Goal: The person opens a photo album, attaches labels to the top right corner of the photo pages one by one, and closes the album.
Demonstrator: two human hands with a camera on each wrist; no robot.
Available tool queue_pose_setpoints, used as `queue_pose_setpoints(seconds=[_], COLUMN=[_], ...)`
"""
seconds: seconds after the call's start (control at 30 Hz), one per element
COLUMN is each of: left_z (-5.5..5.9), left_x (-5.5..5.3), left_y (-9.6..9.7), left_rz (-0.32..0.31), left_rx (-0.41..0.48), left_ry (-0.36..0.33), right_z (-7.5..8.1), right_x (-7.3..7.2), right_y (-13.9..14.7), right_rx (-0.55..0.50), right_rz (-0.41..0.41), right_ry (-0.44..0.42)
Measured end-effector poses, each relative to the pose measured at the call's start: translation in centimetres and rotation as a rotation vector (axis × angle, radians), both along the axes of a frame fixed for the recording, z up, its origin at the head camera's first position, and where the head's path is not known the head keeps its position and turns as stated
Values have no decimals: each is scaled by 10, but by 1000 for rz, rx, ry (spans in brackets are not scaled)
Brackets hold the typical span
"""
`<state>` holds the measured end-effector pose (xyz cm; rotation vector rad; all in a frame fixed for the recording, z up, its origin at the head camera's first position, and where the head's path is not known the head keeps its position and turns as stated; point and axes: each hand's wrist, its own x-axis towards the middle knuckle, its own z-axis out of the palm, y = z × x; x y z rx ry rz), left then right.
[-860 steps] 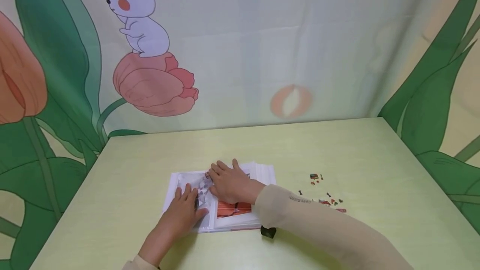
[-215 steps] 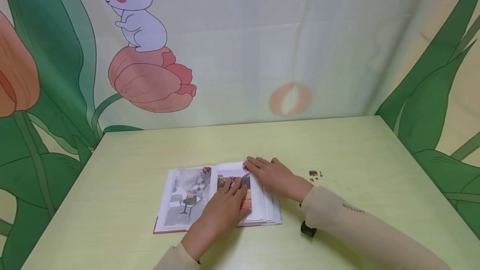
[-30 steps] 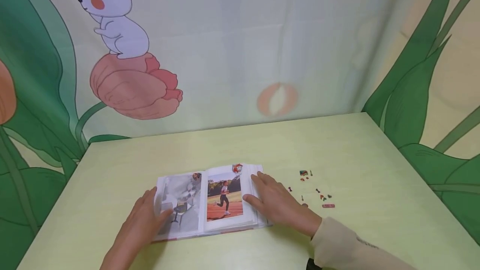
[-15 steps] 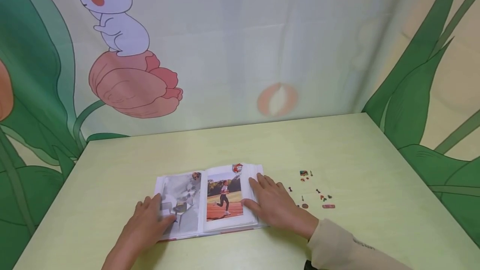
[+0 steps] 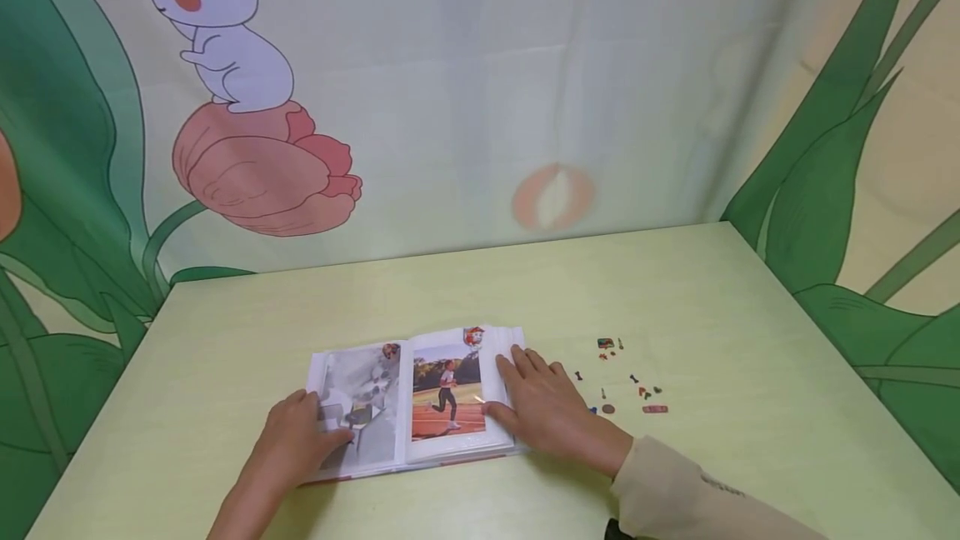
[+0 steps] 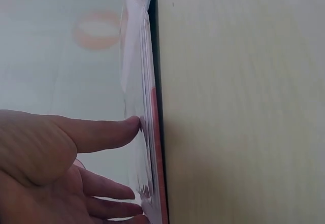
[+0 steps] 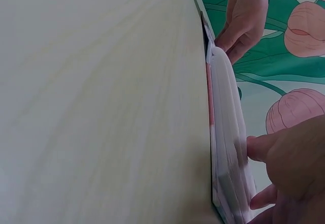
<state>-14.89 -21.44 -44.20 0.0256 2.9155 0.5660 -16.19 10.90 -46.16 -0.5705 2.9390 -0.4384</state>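
An open photo album (image 5: 447, 447) lies on the table in the head view. Its left page holds a grey picture (image 5: 367, 382) with a small brown-red sticker (image 5: 391, 351) at the corner. On the right page is a photo of a runner (image 5: 448, 390), and above it a cartoon puppy sticker (image 5: 473, 337) with red headwear. My left hand (image 5: 291, 438) rests at the album's left edge, thumb on the page. At the right edge my right hand (image 5: 551, 407) lies over the page edges, thumb near the runner photo. In both wrist views the thumbs touch the pages and the fingers are extended.
Right of the album, several small stickers lie on the table (image 5: 675, 298), among them a rectangular one (image 5: 605, 343), a pink strip (image 5: 655, 409) and a round brown one (image 5: 608, 409). A curtain (image 5: 435, 107) printed with a rabbit and tulips hangs behind the table.
Earlier my right hand was at the right page's top corner, where the puppy sticker now shows, and my left hand lay over the runner photo. Both have since moved to the album's sides.
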Motion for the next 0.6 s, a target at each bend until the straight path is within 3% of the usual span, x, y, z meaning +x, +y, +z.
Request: queue_pose_setpoints(seconds=[0.6], left_z=[3], left_x=[-15], left_y=[1], left_rz=[70], left_rx=[42], left_ry=[-2], right_z=[1], right_x=[1], right_y=[-1], right_rx=[51], right_rz=[18], right_ry=[-6])
